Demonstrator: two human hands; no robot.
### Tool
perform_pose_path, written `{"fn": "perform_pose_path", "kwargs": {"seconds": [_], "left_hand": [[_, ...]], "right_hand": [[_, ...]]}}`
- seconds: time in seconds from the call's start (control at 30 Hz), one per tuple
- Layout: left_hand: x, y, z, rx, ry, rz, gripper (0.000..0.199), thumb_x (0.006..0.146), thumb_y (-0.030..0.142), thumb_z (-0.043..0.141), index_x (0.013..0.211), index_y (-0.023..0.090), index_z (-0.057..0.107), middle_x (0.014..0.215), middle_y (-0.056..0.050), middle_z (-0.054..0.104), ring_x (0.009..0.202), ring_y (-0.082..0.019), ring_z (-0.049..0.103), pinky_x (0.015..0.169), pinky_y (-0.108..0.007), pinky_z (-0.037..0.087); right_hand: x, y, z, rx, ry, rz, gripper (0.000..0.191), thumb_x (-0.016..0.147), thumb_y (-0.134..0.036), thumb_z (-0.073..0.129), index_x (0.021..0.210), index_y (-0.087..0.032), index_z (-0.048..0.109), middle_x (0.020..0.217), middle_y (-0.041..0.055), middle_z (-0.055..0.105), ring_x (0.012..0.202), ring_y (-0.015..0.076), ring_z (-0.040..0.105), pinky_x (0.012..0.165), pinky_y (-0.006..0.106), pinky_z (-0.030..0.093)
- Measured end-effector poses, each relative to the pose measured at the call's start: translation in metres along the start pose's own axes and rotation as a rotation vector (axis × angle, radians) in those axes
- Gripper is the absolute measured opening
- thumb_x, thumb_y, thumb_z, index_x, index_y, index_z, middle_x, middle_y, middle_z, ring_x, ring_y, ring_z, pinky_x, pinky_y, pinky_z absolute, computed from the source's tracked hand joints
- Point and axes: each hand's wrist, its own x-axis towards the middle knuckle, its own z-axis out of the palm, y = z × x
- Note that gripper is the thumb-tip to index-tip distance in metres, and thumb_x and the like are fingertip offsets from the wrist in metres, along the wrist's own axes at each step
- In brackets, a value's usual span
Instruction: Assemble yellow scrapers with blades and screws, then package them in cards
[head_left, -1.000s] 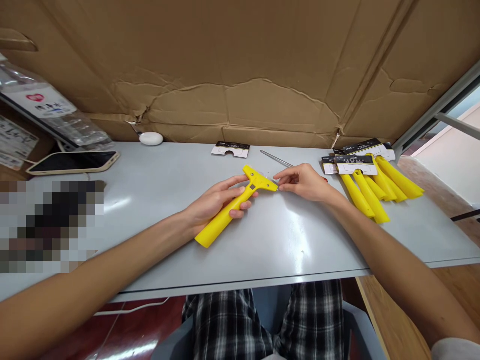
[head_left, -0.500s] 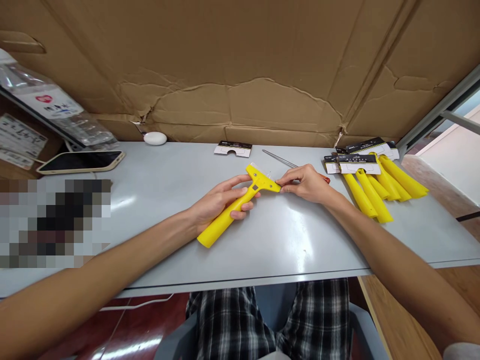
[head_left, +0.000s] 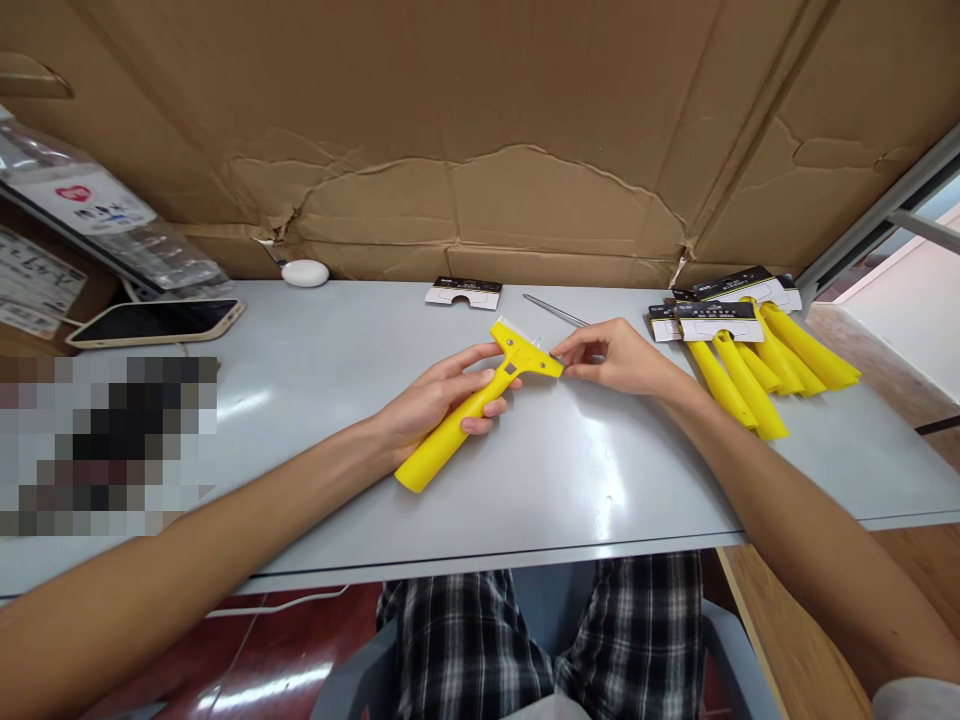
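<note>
My left hand is wrapped round the handle of a yellow scraper, held at a slant over the table. Its wide head points up and to the right, with a thin clear strip along the front edge and two screws in it. At the right end of that head, my right hand is closed in a pinch. A small dark bit shows at its fingertips; what it is cannot be made out. Behind the right hand lies a screwdriver, only its metal shaft visible.
Several yellow scrapers with black-and-white card tags lie at the right. A loose card tag is at the back, near a white oval object. A phone and plastic bottle are at left. Cardboard stands behind.
My right fingertips have shifted slightly at the end of the scraper's head, and a small dark bit now shows there. The screwdriver's red handle is now hidden behind my right hand.
</note>
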Motion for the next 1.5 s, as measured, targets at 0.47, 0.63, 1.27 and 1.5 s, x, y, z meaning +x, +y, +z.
{"fn": "perform_pose_path", "kwargs": {"seconds": [0.47, 0.63, 1.27, 1.5], "left_hand": [[0.002, -0.001, 0.002, -0.02, 0.069, 0.065, 0.045, 0.101, 0.01, 0.06, 0.144, 0.02, 0.054, 0.108, -0.015, 0.07, 0.063, -0.011, 0.059, 0.045, -0.017, 0.041], [0.003, -0.002, 0.001, -0.022, 0.083, 0.081, 0.045, 0.1, 0.009, 0.061, 0.143, 0.02, 0.054, 0.107, -0.015, 0.07, 0.063, -0.011, 0.06, 0.045, -0.016, 0.042], [0.007, 0.0, 0.004, -0.013, 0.293, 0.182, 0.044, 0.099, 0.008, 0.059, 0.141, 0.02, 0.056, 0.106, -0.012, 0.071, 0.063, -0.011, 0.061, 0.045, -0.018, 0.047], [0.008, -0.001, 0.003, 0.001, 0.299, 0.18, 0.043, 0.1, 0.009, 0.059, 0.142, 0.019, 0.056, 0.106, -0.013, 0.07, 0.064, -0.011, 0.061, 0.045, -0.017, 0.046]], "right_hand": [[-0.015, -0.007, -0.07, -0.754, -0.099, 0.524, 0.05, 0.08, -0.056, 0.084, 0.121, -0.029, 0.076, 0.111, 0.0087, 0.078, 0.107, 0.031, 0.07, 0.079, 0.036, 0.052], [-0.015, -0.011, -0.073, -0.69, -0.167, 0.483, 0.029, 0.082, -0.042, 0.082, 0.107, -0.027, 0.078, 0.098, 0.0066, 0.078, 0.087, 0.0247, 0.07, 0.071, 0.034, 0.049], [-0.01, -0.034, -0.056, -0.041, 0.533, 0.067, 0.016, 0.081, -0.026, 0.077, 0.096, -0.023, 0.072, 0.078, 0.0008, 0.072, 0.061, 0.0158, 0.065, 0.054, 0.03, 0.053], [-0.012, -0.04, -0.054, 0.031, 0.647, -0.022, 0.028, 0.077, -0.043, 0.092, 0.077, -0.023, 0.072, 0.07, 0.0022, 0.073, 0.057, 0.0153, 0.065, 0.05, 0.03, 0.055]]}}
